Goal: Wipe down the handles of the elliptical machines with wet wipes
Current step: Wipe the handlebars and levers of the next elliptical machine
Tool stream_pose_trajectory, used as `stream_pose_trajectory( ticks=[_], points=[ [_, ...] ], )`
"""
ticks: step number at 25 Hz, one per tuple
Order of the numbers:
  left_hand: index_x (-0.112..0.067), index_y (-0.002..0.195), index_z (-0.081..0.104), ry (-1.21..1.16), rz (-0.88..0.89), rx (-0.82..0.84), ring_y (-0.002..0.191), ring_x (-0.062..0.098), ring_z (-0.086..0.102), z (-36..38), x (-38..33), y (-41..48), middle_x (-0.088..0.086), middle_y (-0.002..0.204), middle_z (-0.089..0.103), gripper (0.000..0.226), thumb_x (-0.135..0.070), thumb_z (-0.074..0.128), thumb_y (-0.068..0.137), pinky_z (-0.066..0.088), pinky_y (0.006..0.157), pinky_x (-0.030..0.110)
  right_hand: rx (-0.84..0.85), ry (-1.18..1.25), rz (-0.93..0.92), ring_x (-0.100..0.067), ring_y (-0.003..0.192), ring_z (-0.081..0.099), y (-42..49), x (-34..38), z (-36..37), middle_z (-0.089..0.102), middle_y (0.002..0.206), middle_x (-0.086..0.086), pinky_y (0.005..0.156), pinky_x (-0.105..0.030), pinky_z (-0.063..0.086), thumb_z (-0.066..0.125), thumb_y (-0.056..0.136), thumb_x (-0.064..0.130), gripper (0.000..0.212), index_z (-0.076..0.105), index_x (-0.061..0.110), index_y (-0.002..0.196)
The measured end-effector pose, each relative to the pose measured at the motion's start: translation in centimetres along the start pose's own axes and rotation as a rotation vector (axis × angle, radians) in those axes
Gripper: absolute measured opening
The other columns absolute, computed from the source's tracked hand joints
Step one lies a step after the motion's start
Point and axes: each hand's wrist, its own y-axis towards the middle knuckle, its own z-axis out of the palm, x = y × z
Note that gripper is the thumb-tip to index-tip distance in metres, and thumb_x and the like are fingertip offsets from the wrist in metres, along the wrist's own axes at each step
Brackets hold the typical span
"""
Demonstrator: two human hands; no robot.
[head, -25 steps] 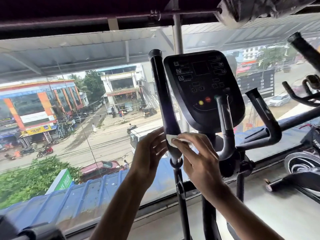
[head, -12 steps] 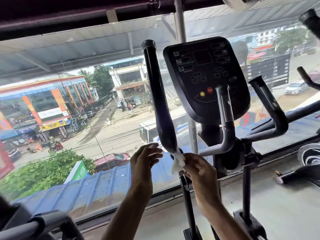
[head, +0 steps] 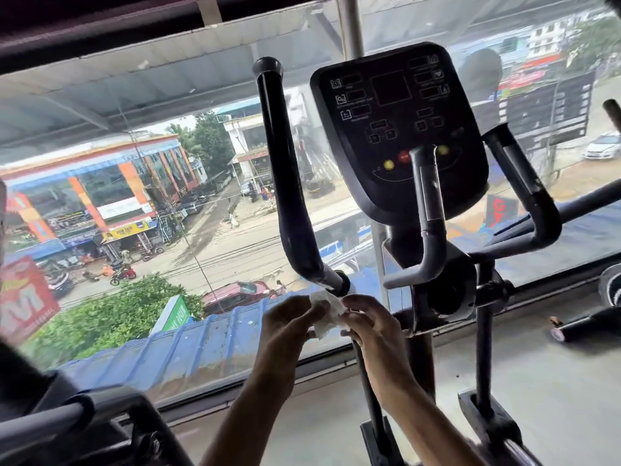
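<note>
The left hand (head: pixel 289 327) and right hand (head: pixel 373 327) are pinching a crumpled white wet wipe (head: pixel 324 314) in curled fingers (head: pixel 356 302), just under the black handle (head: pixel 285 183).

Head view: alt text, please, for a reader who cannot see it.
The left hand and right hand pinch a crumpled white wet wipe between them, just below an elliptical's tall black handle. Its console stands beside it, before a window.

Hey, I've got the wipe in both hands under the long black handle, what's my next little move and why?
Probably open the wipe out to a fresh side. It sits bunched between the left hand and right hand, just below the long black handle and not wrapped round it, so it wipes nothing now.
</note>
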Motion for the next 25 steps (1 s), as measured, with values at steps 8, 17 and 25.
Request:
stream_pose_trajectory(
  ticks=[8, 17, 25],
  points=[
    [-0.007, 0.090, 0.079, 0.081, 0.053, -0.063, 0.085, 0.036, 0.067, 1.0, 0.9, -0.9, 0.023, 0.093, 0.074, 0.017, -0.021, 0.074, 0.083, 0.049, 0.078, 0.048, 0.000, -0.132, -0.073, -0.009, 0.067, 0.068, 0.1, -1.8, -2.0, 0.076, 0.076, 0.002, 0.068, -0.026, 0.053, 0.070, 0.092, -0.004, 0.030, 0.078, 0.024, 0.085],
    [-0.017, 0.084, 0.075, 0.497, 0.122, -0.153, 0.081, 0.017, 0.077, 1.2, 0.8, -0.4, -0.002, 0.084, 0.079, 0.007, -0.016, 0.083, 0.085, 0.063, 0.073, 0.053, -0.147, -0.421, -0.525, -0.021, 0.108, 0.065, -2.1, -4.0, -0.9, 0.057, 0.123, 0.001, 0.082, -0.031, 0.060, 0.082, 0.089, 0.014, 0.028, 0.067, 0.013, 0.113],
    [-0.015, 0.090, 0.081, 0.595, 0.264, 0.189, 0.078, 0.004, 0.076, -2.6, -0.9, 0.6, -0.013, 0.083, 0.079, 0.010, -0.006, 0.079, 0.086, 0.058, 0.073, 0.024, -0.365, -0.297, -0.545, -0.013, 0.099, 0.073, -2.6, -5.1, 3.6, 0.073, 0.106, 0.000, 0.077, -0.020, 0.060, 0.080, 0.089, 0.006, 0.021, 0.074, 0.016, 0.106]
  ],
)
